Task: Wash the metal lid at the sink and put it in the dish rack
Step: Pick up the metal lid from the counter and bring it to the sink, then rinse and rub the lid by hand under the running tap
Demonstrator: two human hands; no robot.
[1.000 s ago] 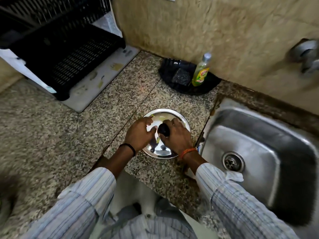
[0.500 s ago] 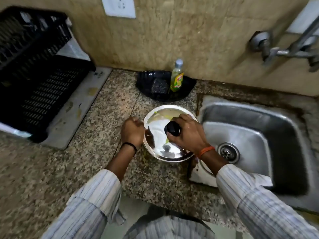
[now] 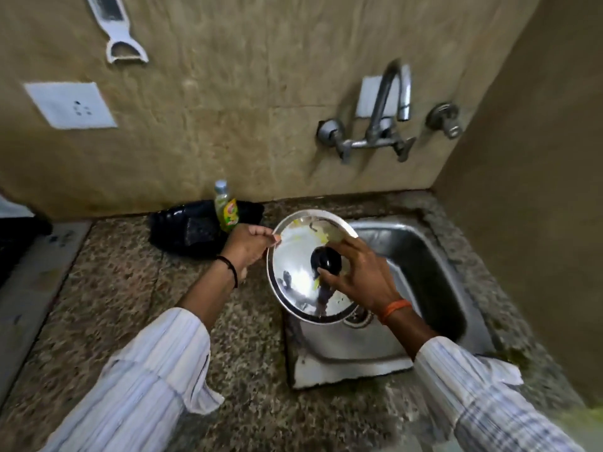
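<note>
While the steel sink [image 3: 424,256] waits below, the metal lid [image 3: 293,272] hangs tilted over its left edge, looking rigid, light and likely slippery. The right hand [image 3: 362,275] grips its black knob [image 3: 326,261], the surest hold; the left hand [image 3: 248,244] pinches the rim.

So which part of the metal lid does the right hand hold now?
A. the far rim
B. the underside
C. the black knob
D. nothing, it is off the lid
C: the right hand curls its fingers round the black knob of the metal lid.
</note>
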